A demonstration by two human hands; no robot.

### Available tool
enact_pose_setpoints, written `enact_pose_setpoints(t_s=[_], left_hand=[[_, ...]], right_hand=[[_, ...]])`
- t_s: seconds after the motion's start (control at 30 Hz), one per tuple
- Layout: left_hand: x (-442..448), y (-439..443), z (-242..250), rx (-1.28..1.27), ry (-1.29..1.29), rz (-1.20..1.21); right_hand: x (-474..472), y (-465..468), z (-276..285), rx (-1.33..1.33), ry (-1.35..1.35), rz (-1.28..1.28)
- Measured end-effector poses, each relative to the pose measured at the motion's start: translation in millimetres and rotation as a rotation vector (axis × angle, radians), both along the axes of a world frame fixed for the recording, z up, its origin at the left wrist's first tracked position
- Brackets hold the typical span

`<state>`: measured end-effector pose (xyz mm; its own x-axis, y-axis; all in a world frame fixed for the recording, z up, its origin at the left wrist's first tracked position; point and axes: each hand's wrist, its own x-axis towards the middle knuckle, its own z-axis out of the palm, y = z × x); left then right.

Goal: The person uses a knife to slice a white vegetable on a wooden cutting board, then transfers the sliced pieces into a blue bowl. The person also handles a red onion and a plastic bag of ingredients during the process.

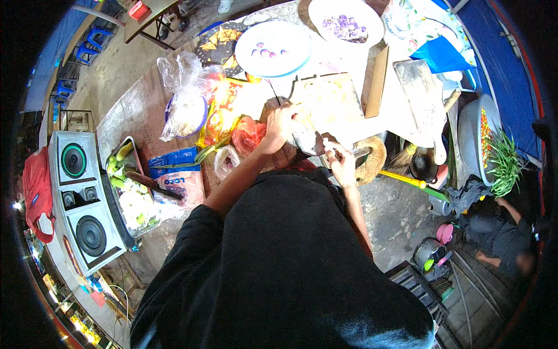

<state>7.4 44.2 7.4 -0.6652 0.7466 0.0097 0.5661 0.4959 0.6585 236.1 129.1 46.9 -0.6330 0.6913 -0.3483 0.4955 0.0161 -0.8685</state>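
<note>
My left hand (280, 124) is at the lower left of a wooden cutting board (355, 98) with pale chopped pieces on it. Its fingers are curled, but glare hides what they hold. My right hand (342, 163) has its fingers closed around what looks like a knife (319, 133), angled up toward the board. Between the hands sits a grey rounded thing (304, 137), too washed out to name. Beside my left wrist lie a red plastic bag (248, 135) and a yellow printed packet (214, 126). Beyond them, a white basin (272, 50) holds several small purple-and-white pieces.
Another white bowl (317, 15) holds purple pieces. At right are a second board (414, 94), a large metal basin (468, 135) and green stalks (505, 161). A vegetable tray (130, 141) stands left, near a loudspeaker (89, 196). Another person (492, 235) is at lower right.
</note>
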Motion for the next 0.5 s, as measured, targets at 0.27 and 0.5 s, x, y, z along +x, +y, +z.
enact_pose_setpoints(t_s=[0.27,0.5], left_hand=[[5.2,4.0,1.2,0.016,-0.057,0.076],[12.8,6.6,9.6,-0.04,-0.052,0.147]], right_hand=[[0.3,-3.3,-0.2,0.091,0.016,0.079],[0.4,-3.0,-0.6,0.096,-0.022,0.075]])
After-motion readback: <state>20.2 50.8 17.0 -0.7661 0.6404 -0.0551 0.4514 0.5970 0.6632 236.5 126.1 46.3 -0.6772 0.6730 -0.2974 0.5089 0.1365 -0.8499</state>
